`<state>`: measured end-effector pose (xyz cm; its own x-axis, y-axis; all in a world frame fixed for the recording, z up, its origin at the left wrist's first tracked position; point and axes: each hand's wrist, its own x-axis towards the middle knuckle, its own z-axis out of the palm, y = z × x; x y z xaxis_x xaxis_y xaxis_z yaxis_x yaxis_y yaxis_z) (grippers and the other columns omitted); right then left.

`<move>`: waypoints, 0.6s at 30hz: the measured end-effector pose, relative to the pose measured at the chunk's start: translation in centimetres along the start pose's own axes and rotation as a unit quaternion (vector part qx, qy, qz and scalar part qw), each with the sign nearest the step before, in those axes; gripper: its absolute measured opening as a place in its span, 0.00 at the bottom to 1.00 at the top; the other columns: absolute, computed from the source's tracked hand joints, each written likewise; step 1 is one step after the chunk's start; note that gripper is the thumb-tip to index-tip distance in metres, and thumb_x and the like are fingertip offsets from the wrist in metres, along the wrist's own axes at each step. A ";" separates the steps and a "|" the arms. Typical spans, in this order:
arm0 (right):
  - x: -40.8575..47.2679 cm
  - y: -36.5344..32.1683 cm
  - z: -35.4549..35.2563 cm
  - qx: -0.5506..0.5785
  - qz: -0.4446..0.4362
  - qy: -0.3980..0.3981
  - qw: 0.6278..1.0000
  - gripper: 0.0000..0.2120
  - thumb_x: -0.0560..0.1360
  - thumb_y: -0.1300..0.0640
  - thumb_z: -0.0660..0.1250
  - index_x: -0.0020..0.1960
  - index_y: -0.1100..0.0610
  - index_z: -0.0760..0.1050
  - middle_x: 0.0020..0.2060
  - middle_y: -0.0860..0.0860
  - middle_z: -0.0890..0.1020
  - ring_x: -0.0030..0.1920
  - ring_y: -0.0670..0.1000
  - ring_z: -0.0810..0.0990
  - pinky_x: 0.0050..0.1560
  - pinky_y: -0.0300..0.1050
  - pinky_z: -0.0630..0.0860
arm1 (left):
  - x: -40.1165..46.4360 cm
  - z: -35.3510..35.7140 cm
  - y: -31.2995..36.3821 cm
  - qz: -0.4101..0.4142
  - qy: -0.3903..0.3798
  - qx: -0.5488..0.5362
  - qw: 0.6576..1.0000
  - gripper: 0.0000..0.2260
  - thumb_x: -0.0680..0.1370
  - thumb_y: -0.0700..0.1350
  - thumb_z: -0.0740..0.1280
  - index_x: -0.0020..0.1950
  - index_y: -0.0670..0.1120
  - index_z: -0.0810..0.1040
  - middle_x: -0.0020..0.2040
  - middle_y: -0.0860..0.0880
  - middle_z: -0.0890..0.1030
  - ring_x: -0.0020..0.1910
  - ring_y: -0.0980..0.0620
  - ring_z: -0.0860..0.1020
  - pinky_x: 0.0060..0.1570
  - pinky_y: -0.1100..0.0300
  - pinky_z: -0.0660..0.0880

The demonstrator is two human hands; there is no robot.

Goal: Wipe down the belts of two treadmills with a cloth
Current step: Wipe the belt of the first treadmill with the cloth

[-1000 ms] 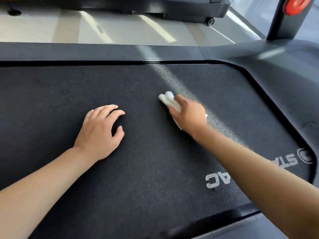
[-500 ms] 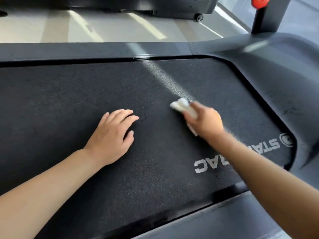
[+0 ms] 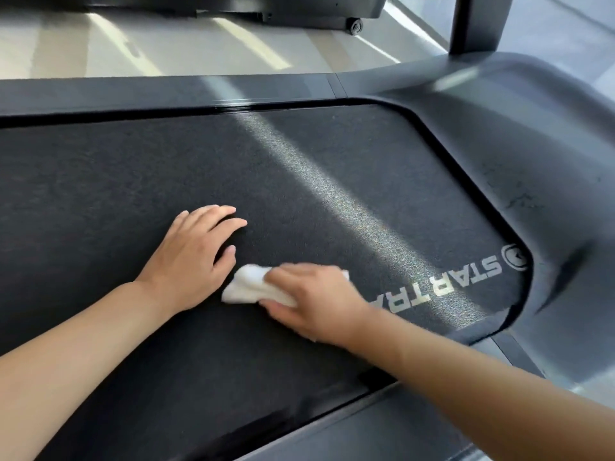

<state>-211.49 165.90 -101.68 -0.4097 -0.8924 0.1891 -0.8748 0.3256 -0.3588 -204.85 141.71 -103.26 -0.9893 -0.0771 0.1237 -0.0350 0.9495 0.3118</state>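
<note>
Low on the dark belt, a crumpled white cloth is pressed down by the right hand, whose fingers and thumb are curled round it; just beside it, the left hand is laid flat on the belt with fingers relaxed, nothing held; white lettering is printed to the right, partly hidden by the right arm; a grey side rail is seen beyond, then pale floor.

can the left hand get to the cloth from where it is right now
Probably yes. The left hand rests flat on the belt right beside the cloth, nothing between them, though the right hand grips the cloth's other end.
</note>
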 end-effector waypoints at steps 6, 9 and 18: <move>1.2 15.3 -6.7 -0.090 0.350 0.116 0.925 0.16 0.78 0.38 0.62 0.52 0.51 0.70 0.43 0.51 0.82 0.48 0.61 0.82 0.44 0.51 0.74 | 0.8 0.5 1.7 0.014 -0.006 -0.007 1.000 0.24 0.80 0.54 0.54 0.73 0.50 0.75 0.75 0.49 0.73 0.77 0.45 0.69 0.76 0.37 0.63; 1.1 15.7 -7.0 -0.110 0.377 0.126 0.911 0.15 0.78 0.41 0.62 0.50 0.53 0.69 0.40 0.51 0.80 0.47 0.62 0.81 0.40 0.50 0.67 | 1.0 0.9 1.9 0.016 -0.010 -0.005 1.000 0.25 0.80 0.55 0.54 0.74 0.50 0.75 0.76 0.50 0.72 0.77 0.45 0.68 0.77 0.38 0.62; -0.9 -3.9 1.2 0.017 0.000 -0.014 1.000 0.11 0.78 0.47 0.67 0.49 0.54 0.73 0.42 0.50 0.79 0.42 0.57 0.79 0.37 0.53 0.75 | 1.0 0.7 0.4 0.015 0.003 -0.004 1.000 0.25 0.79 0.54 0.56 0.72 0.48 0.77 0.75 0.47 0.74 0.75 0.43 0.71 0.76 0.40 0.63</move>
<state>-207.36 165.10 -101.57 -0.4018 -0.9011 0.1630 -0.8653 0.3154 -0.3895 -205.95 142.23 -103.63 -0.9889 -0.0501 0.1396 -0.0034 0.9487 0.3163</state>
